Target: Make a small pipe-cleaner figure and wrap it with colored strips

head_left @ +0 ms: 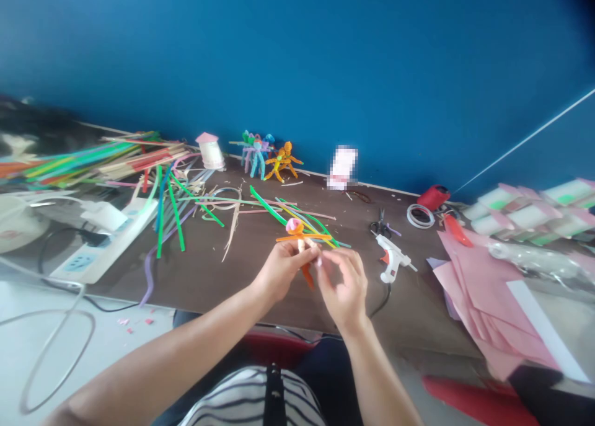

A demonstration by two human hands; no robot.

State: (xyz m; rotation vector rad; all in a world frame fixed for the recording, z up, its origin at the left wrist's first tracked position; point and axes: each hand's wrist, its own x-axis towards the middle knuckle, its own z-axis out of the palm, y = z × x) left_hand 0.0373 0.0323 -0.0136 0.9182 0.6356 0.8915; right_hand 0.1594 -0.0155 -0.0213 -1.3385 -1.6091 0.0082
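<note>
My left hand (281, 270) pinches a small orange pipe-cleaner figure (301, 232) with a pink head, held upright over the brown table (218, 271). My right hand (343, 283) is closed beside it, fingertips touching the figure's lower part, where an orange leg hangs down. Both hands meet just above the table's front edge. Loose green, yellow and pink pipe cleaners (279, 212) lie on the table right behind the figure.
A white glue gun (393, 258) and scissors (381, 224) lie right of my hands. Tape rolls (421, 215), pink paper sheets (483, 289), a big pile of pipe cleaners (116, 159), a power strip (102, 240) and finished figures (267, 156) by the blue wall.
</note>
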